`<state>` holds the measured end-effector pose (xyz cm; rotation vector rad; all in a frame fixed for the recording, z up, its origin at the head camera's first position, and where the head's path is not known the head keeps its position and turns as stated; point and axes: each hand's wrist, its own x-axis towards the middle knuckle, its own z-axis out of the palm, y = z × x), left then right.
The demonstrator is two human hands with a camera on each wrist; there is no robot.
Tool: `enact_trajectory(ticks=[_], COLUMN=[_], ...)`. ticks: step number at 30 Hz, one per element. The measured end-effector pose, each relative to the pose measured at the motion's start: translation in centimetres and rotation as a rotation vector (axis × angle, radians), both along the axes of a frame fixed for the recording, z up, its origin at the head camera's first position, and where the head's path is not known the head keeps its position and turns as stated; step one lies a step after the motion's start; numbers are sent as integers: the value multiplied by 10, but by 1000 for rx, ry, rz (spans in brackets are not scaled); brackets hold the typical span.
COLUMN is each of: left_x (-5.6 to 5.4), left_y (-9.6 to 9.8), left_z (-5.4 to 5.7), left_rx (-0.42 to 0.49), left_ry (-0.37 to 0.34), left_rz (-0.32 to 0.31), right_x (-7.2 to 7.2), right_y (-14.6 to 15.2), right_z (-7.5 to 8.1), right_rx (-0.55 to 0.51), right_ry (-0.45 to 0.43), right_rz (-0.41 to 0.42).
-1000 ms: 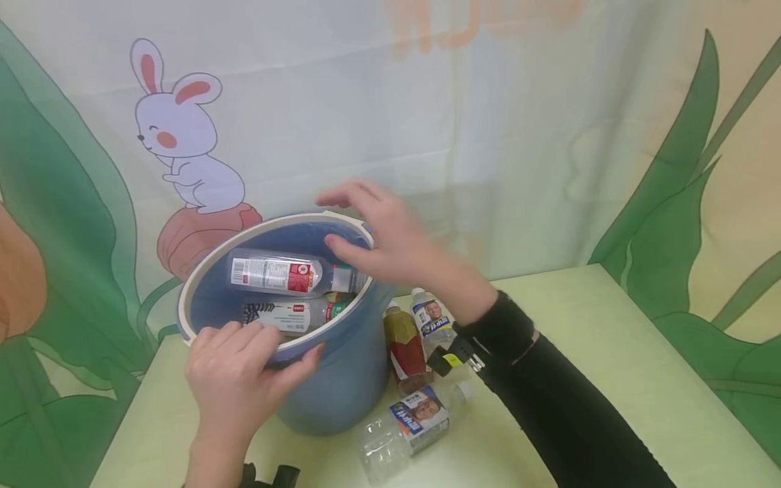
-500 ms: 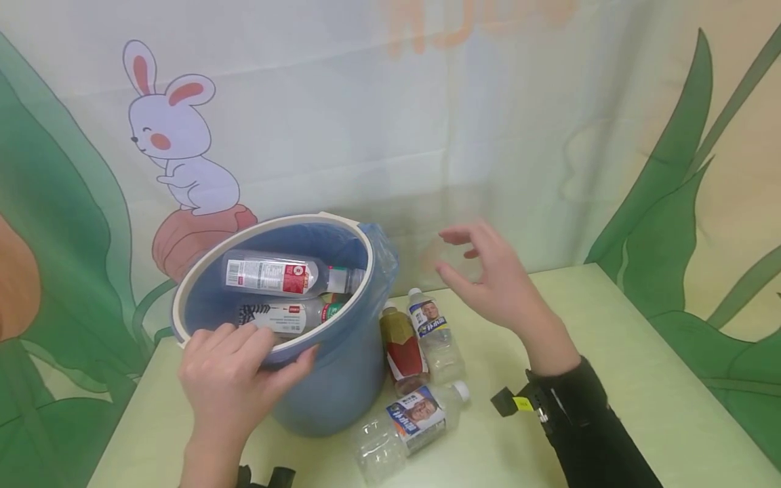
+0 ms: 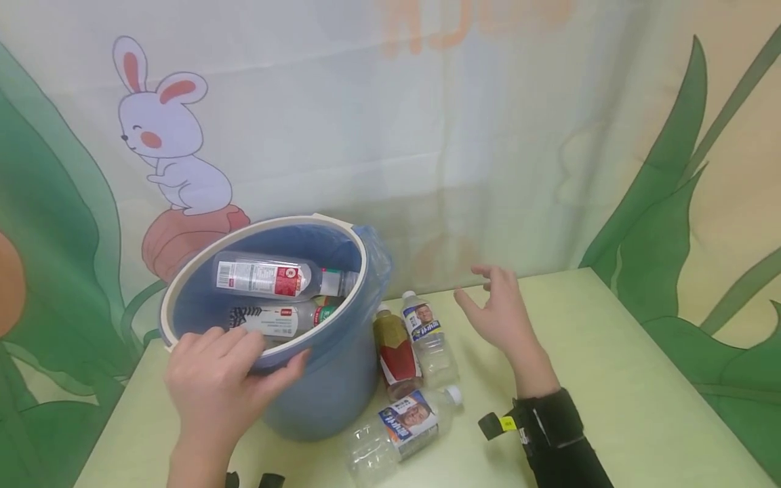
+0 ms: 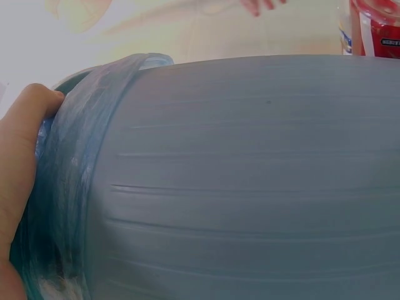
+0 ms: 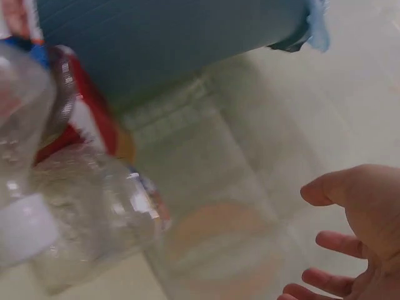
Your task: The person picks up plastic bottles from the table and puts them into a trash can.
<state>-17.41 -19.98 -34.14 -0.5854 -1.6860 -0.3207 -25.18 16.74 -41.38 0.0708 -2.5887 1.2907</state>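
Note:
A blue waste bin (image 3: 323, 400) with a cream rim and a blue plastic liner stands tilted toward me in the head view. My left hand (image 3: 210, 383) grips its near rim, fingers over the edge and thumb outside. Inside lie clear plastic bottles, one with a red-and-white label (image 3: 262, 278), another with a white label (image 3: 277, 320). To the right of the bin, my right hand (image 3: 500, 315) hovers with parted fingers and holds nothing. Nearest to it is a clear bottle with a blue label (image 3: 430, 339).
Against the bin's right side lies a red-and-gold bottle (image 3: 399, 359). Another clear bottle (image 3: 405, 430) with a blue label lies in front, its white cap to the right. A printed cloth backdrop (image 3: 488, 135) hangs behind the pale green table (image 3: 641, 407).
My right hand has moved away from the bin's rim, to the right and down beside the bottles. My left hand keeps its grip on the rim.

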Motion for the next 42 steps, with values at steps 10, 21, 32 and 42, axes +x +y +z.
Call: enact_trajectory(ticks=[10, 21, 32, 42], left_x=[2, 0, 2, 2], left_y=[1, 3, 1, 1], left_z=[0, 2, 2, 1], left_rx=[7, 14, 4, 3], left_ry=[-3, 19, 4, 2], left_rz=[-3, -10, 4, 12], right_x=[-13, -13, -10, -8], right_y=[-7, -25, -40, -49], right_z=[-52, -58, -62, -65], right_rx=[-14, 39, 81, 102], right_ry=[-85, -120, -158, -198], right_rz=[-40, 9, 72, 74])
